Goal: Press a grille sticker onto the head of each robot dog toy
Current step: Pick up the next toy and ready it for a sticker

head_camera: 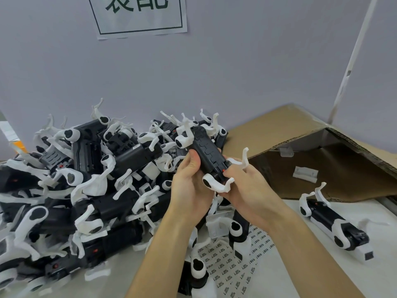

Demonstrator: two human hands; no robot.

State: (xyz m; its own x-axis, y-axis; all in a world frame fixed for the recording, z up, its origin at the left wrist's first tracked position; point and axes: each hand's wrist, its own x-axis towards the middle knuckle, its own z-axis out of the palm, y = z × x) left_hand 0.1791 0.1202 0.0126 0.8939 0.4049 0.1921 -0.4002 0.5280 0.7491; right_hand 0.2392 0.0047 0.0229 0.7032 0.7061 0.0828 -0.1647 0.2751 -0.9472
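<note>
- I hold one robot dog toy up in front of me with both hands, above the table.
- The toy has a black body and white legs, and its legs stick out to the sides and up.
- My left hand grips the left side of the black body, with my thumb lying on top of it.
- My right hand holds the near end of the toy, with my thumb by a small red dot and my fingers curled under a white leg.
- I cannot tell which end of the toy is the head.
- A big pile of robot dog toys lies on the left of the table, all mixed up, right up against the grey wall.
- One more robot dog toy lies by itself on the right of the table, well apart from the pile.
- A sticker sheet lies flat on the table under my arms, with rows of small dark stickers on it.
- A few more toys lie on and beside the sheet.
- A brown cardboard box lies open on its side at the back right, with two small pale plastic parts inside it.
- A white paper sign with big dark letters hangs on the wall.
</note>
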